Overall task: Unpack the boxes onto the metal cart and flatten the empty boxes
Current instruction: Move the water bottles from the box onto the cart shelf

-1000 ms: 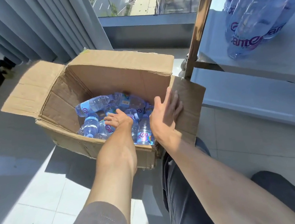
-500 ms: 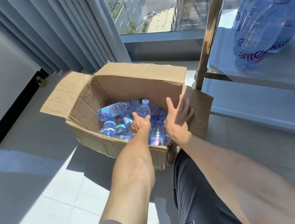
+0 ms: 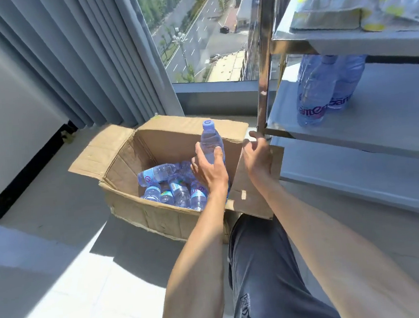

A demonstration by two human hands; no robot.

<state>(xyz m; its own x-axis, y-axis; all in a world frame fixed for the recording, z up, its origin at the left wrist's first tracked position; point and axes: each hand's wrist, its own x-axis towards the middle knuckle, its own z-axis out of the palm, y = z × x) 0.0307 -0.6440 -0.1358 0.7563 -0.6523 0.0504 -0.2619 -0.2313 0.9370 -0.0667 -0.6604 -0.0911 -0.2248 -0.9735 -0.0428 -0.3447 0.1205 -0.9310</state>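
The left hand (image 3: 210, 170) grips a water bottle (image 3: 211, 143) upright, fingers curled round its body, lifted above the open cardboard box (image 3: 157, 215). Just beside it, the right hand (image 3: 259, 159) is relaxed, fingers loose against the box's right flap (image 3: 247, 196). Below the left hand, more bottles (image 3: 172, 185) lie in the box. Beyond the right hand, the metal cart (image 3: 353, 131) carries standing bottles (image 3: 324, 90).

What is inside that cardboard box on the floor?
The cardboard box holds small water bottles lying jumbled; the left hand grips one upright bottle. The box bottom is covered.
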